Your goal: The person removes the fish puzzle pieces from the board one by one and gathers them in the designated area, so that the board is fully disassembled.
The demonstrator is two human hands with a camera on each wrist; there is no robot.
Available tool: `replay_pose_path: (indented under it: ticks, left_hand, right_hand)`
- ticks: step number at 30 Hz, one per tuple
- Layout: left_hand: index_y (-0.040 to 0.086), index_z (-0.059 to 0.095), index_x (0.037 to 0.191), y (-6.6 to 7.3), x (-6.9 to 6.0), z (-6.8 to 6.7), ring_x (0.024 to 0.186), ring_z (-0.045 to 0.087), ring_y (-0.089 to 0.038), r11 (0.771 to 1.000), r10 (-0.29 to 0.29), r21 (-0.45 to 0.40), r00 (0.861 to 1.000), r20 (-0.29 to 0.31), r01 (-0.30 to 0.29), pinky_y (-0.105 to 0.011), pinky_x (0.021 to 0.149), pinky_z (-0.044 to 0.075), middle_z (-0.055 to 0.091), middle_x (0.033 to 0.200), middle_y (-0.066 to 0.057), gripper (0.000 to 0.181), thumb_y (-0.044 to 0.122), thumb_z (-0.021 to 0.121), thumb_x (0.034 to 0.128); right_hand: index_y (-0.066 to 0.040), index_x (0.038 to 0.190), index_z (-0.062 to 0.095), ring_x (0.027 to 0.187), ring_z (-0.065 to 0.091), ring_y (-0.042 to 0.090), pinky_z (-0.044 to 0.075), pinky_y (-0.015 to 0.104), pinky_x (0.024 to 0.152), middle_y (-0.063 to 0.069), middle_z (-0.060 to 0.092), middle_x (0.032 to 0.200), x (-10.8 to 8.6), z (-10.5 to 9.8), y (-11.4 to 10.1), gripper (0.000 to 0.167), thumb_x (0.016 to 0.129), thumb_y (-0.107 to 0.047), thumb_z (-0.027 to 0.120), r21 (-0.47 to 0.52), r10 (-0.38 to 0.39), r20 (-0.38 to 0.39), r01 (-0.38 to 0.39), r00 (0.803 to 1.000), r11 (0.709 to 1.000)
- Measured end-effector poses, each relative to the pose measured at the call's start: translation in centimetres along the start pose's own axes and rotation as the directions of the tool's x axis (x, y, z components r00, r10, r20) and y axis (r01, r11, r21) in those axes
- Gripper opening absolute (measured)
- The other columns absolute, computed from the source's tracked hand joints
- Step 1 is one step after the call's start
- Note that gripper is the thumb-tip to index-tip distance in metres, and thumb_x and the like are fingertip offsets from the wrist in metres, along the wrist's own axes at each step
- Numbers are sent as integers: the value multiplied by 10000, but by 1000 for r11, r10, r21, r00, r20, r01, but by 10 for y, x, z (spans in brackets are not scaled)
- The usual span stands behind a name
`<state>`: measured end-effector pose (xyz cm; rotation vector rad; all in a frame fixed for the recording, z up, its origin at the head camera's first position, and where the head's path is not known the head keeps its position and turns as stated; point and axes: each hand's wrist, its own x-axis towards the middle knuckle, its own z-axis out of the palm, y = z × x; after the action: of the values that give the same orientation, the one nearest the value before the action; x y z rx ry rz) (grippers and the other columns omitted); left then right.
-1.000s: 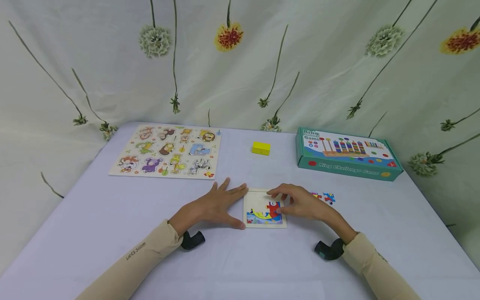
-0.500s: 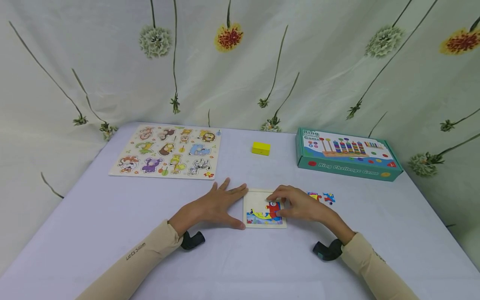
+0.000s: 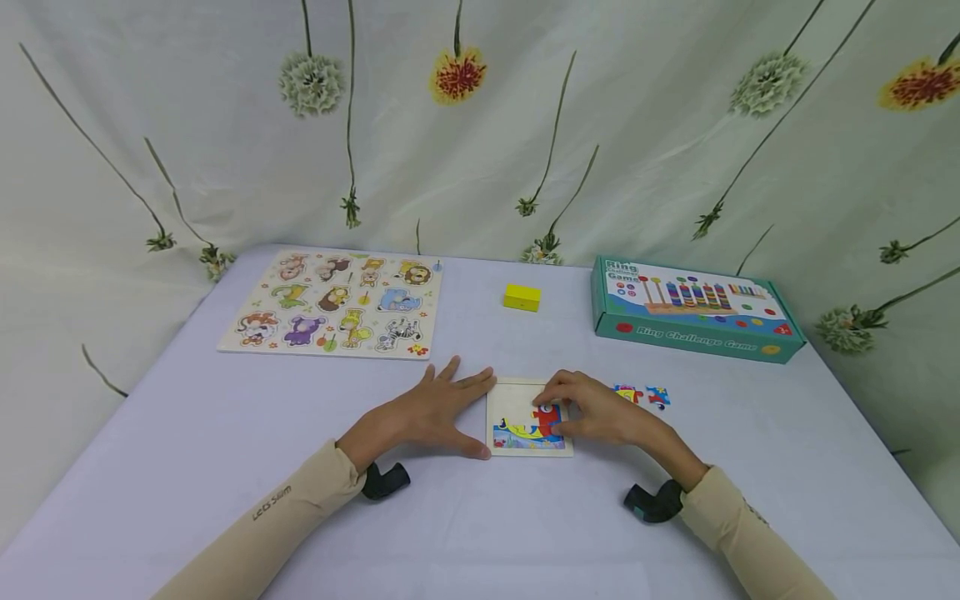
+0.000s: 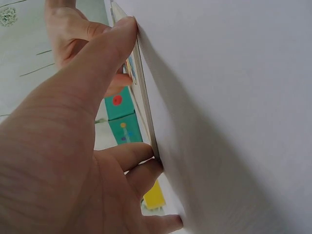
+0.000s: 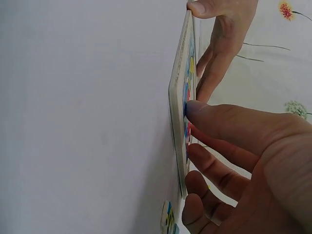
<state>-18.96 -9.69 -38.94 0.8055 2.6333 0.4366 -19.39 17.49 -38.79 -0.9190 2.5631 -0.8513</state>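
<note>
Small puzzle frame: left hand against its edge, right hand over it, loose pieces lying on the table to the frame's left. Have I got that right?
Not quite: the loose pieces lie to the right of the puzzle frame, as the head view shows. The left hand and right hand are as you say.

Loose pieces — right of tray

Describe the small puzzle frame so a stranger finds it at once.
On the white table, find the left hand and right hand. The small puzzle frame lies between them. What distinguishes it from the larger animal board farther back: blue, yellow and red pieces cover mainly its near part, leaving pale backing bare beyond.
</note>
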Motion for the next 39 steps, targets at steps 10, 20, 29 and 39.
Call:
replay_pose_path:
  ticks: [10, 20, 29, 39]
  left_hand:
    - [228, 276, 1524, 0, -2, -1, 1469, -20, -357, 1000, 1, -8, 1000, -1, -1, -585, 1150, -9, 195, 1586, 101, 974, 581, 730, 738]
    - [231, 271, 1526, 0, -2, -1, 1470, -18, -356, 1000, 8, -10, 1000, -6, -8, -588, 1150, -5, 194, 1586, 99, 975, 578, 730, 740]
    - [261, 244, 1531, -1, -1, 0, 1474, -31, -320, 1000, -11, -3, 1000, 5, 11, -559, 1160, -13, 161, 1586, 135, 982, 598, 719, 740]
    - [249, 259, 1528, 0, -1, 0, 1474, -23, -324, 1000, -9, -9, 1000, 2, 9, -559, 1160, -7, 175, 1586, 124, 983, 584, 731, 734]
  right_hand:
    - [-141, 1154, 659, 953, 493, 161, 469, 298, 805, -6, 584, 1094, 0, 0, -2, 346, 821, -88, 738, -3, 19, -8, -19, 1000, 1000]
    - [-137, 1146, 624, 981, 503, 170, 483, 304, 833, -26, 583, 1048, 0, 1, -3, 346, 822, -88, 738, 7, 20, -15, -20, 1000, 1000]
    - [-107, 1204, 602, 982, 498, 165, 480, 304, 850, -31, 575, 1044, -1, 2, -3, 412, 818, -92, 746, 13, 63, -20, -63, 998, 998]
    - [-163, 1186, 630, 999, 497, 169, 466, 335, 855, -51, 598, 1075, -3, -1, -1, 382, 825, -101, 736, 23, 26, 3, -26, 1000, 999]
